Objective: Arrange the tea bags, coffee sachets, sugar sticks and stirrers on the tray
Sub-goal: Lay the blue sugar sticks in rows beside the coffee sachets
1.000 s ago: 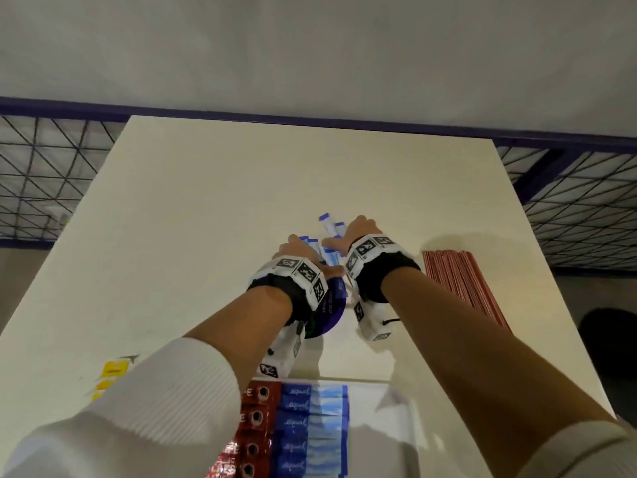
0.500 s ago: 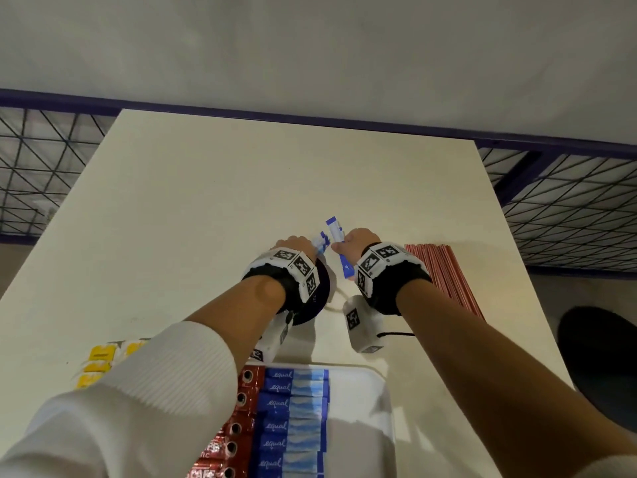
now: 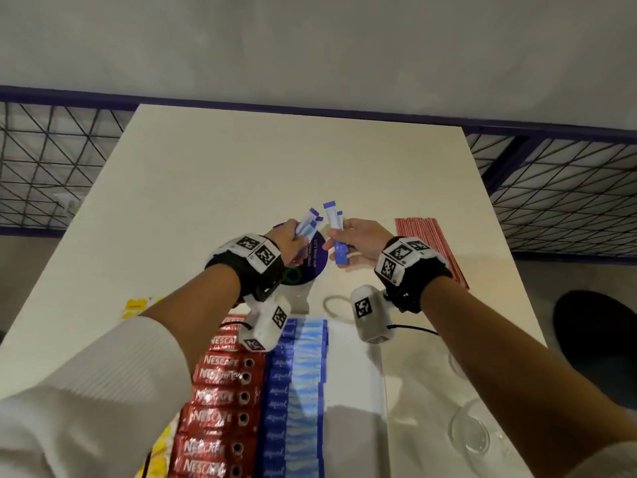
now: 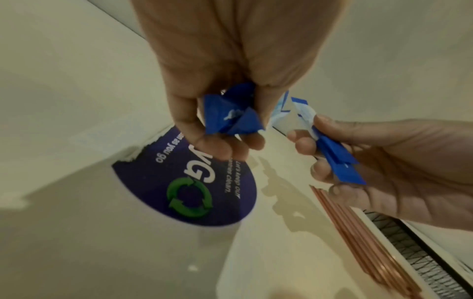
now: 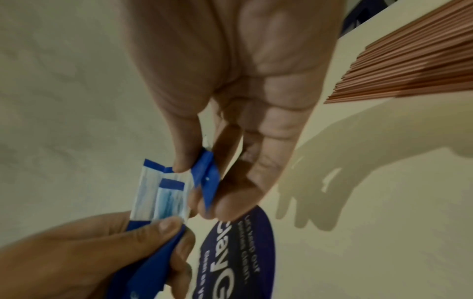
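Above the table's middle, my left hand (image 3: 297,240) grips a small bunch of blue-and-white sugar sticks (image 3: 307,223). Just to its right, my right hand (image 3: 341,248) pinches two more sugar sticks (image 3: 335,225). The left wrist view shows the left fingers curled round the blue ends of the sticks (image 4: 231,114). In the right wrist view the thumb and fingers pinch the sticks (image 5: 206,177). The white tray (image 3: 356,377) lies near me with a row of red coffee sachets (image 3: 220,398) and a row of blue sugar sticks (image 3: 296,391). Copper-coloured stirrers (image 3: 431,246) lie on the table at the right. Yellow tea bags (image 3: 138,304) lie at the left.
A round purple sticker (image 3: 312,262) is on the table under the hands. Clear glassware (image 3: 469,433) stands right of the tray. The table's right edge runs just past the stirrers, with a wire-mesh fence (image 3: 568,201) beyond it.
Both hands have risen off the table and drawn slightly apart, each keeping its own share of sugar sticks. More of the tray now shows.
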### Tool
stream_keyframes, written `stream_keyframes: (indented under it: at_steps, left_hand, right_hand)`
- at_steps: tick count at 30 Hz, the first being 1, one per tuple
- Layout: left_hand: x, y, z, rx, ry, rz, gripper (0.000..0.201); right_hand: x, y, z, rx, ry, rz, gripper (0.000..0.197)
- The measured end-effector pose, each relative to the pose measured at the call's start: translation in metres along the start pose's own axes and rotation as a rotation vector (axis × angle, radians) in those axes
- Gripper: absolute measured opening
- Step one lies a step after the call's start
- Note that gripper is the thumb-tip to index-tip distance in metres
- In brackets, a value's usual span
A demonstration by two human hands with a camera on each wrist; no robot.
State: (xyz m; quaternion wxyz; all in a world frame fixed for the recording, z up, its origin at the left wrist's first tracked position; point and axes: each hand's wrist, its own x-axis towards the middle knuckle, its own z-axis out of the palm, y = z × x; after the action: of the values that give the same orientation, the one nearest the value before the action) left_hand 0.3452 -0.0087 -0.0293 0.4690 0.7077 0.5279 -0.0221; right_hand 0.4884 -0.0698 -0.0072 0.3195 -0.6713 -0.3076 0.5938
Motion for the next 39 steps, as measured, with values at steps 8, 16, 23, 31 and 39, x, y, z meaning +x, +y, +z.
stream_keyframes:
  at_steps: [8, 16, 23, 31, 39]
  left_hand:
    - [-0.069, -0.010, 0.008, -0.506, -0.078, -0.062, 0.025]
    - [-0.124, -0.005, 0.015, -0.808, -0.070, -0.077, 0.035]
    - [-0.138, -0.020, 0.019, -0.749, -0.017, -0.001, 0.034]
    - [-0.153, -0.054, 0.019, -0.834, -0.072, 0.091, 0.024]
    - [-0.162, -0.077, 0.021, -0.928, -0.087, 0.024, 0.027]
  right_hand:
    - [-0.056, 0.009, 0.030, -0.053, -0.045, -0.107, 0.013]
    - [-0.098, 0.030, 0.063, -0.060, -0.152, -0.197, 0.010]
    - [-0.121, 0.038, 0.080, -0.026, -0.180, -0.185, 0.013]
    - [-0.132, 0.061, 0.093, 0.176, -0.011, -0.114, 0.020]
    - [-0.146, 0.083, 0.096, 0.108, 0.125, -0.179, 0.015]
